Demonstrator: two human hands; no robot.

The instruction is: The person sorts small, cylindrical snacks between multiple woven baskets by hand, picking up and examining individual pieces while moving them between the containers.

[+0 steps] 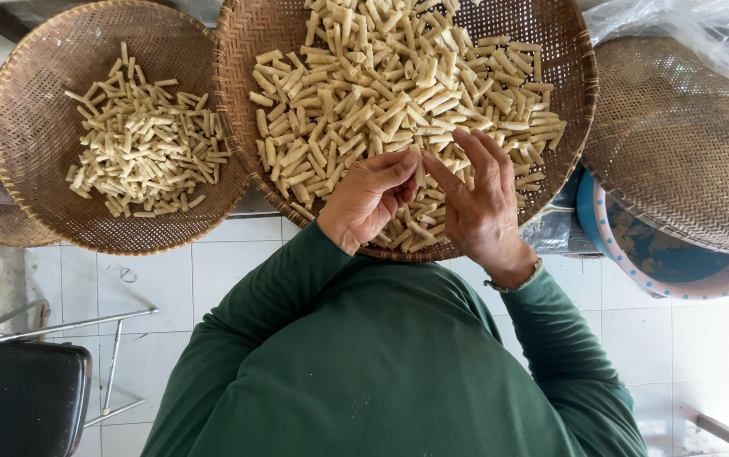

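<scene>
The person in the green long sleeves holds both hands over the near edge of the big woven tray (568,76), which is full of short pale dough sticks (398,85). The left hand (369,199) is curled, its thumb and fingers pinched around one small stick (416,166), while the right hand (479,203) touches the same stick with thumb and forefinger and keeps the other fingers spread open above the pile. To the left, just beside, a smaller woven tray (34,203) carries a thinner heap of the same sticks, and to the right an empty-looking woven tray (678,144) rests on a blue bowl (661,254).
</scene>
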